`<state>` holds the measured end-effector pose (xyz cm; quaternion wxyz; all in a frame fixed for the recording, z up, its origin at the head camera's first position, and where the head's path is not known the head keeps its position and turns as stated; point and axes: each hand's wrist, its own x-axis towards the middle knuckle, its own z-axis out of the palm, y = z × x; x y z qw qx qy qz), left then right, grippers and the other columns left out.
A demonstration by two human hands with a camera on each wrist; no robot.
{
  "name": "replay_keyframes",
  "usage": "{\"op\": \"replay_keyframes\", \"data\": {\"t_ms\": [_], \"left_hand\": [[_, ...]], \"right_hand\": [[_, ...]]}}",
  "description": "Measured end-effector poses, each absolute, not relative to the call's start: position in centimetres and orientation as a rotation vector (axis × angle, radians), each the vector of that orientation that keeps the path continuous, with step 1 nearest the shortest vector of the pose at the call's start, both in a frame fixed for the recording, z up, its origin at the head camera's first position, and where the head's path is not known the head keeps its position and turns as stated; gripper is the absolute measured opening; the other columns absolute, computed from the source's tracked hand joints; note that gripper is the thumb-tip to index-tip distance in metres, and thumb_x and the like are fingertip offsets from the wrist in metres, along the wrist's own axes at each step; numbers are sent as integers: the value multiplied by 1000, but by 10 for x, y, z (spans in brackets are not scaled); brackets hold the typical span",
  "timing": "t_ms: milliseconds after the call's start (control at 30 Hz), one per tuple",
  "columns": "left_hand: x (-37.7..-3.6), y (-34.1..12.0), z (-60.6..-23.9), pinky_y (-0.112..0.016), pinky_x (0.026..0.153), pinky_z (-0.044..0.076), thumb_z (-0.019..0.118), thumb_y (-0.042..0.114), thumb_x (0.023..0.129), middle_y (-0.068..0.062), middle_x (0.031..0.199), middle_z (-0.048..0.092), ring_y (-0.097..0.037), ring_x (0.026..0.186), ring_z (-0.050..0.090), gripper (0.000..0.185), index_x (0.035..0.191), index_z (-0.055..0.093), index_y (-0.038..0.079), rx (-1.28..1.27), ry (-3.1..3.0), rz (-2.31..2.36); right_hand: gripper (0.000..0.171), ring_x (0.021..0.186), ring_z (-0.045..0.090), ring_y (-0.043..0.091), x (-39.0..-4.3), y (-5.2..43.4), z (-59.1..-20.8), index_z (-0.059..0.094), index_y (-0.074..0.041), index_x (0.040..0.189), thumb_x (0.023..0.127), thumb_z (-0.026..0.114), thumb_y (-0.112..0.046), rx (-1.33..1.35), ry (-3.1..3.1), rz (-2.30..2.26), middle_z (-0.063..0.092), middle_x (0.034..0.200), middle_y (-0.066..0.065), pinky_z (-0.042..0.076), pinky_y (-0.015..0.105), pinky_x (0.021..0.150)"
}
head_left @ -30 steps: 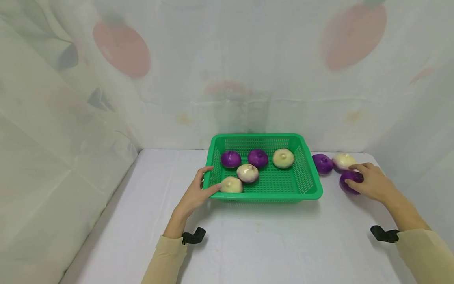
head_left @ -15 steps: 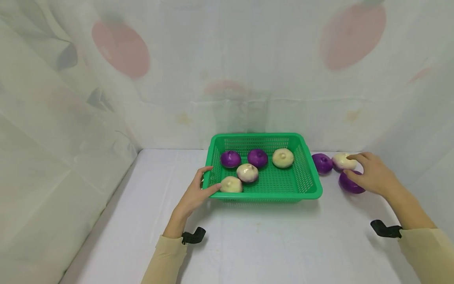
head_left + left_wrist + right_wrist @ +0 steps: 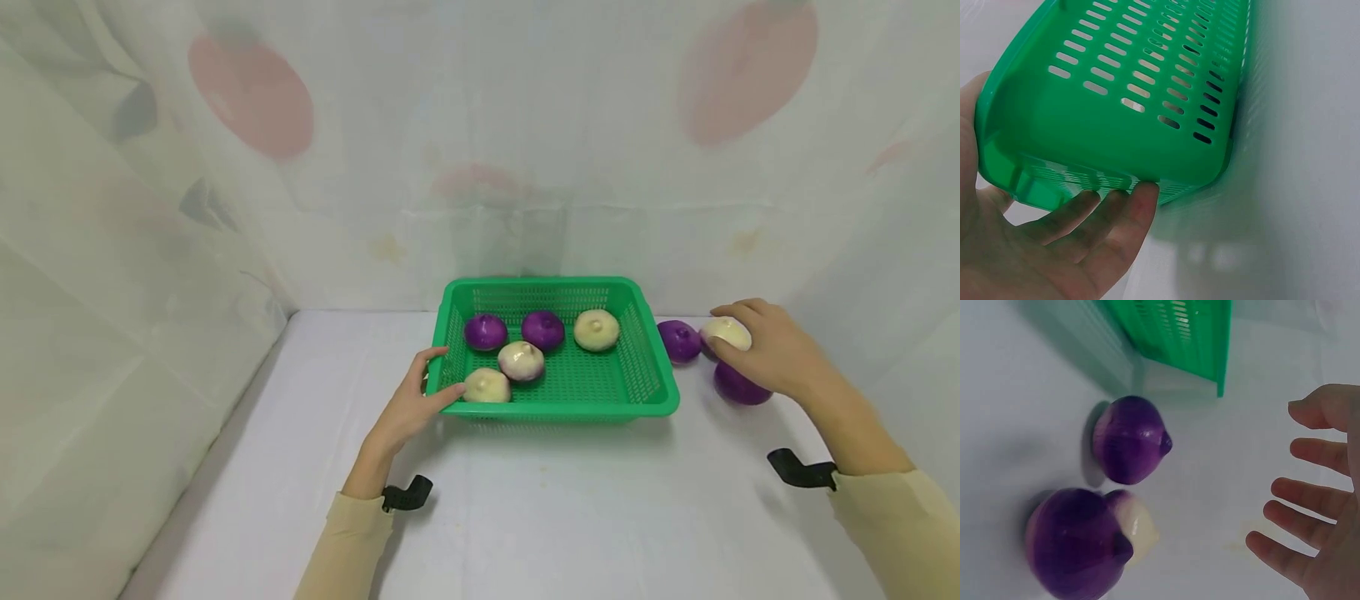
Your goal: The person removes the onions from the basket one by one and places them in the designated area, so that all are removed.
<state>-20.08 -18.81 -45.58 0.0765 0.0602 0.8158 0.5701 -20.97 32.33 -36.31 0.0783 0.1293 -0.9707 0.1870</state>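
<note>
Reaching over the white onion (image 3: 727, 332), the right hand (image 3: 772, 357) has its fingers (image 3: 1300, 503) spread apart and not closed on anything; the wrist view shows open air between them and the tabletop (image 3: 600, 500). That onion sits at the right of the green basket (image 3: 651, 358), wedged just beside two purple onions (image 3: 678, 340) (image 3: 738, 385). Closing the fingers carelessly could nudge either round neighbour and send it rolling toward the tabletop's edge, or the smooth white onion could squirt out of a shallow pinch. The left hand (image 3: 408, 407) grips the basket's near left corner, fingers (image 3: 1116, 219) curled under its rim; tugging there could tip the basket and shift the five onions inside.
</note>
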Motion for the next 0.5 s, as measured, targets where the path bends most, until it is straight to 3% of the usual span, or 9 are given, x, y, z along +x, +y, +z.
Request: {"op": "replay_keyframes", "data": {"t_ms": [500], "left_hand": [[-202,-190,-455,-59,106,38,76,48,90,-12,154,38,-34,136,44,76,152,32,36,190,2425,1721]], "right_hand": [[44,131,41,50,-205,299,-344,61,-4,132,96,68,-28,455,-2816,677,51,138,25,31,70,103]]}}
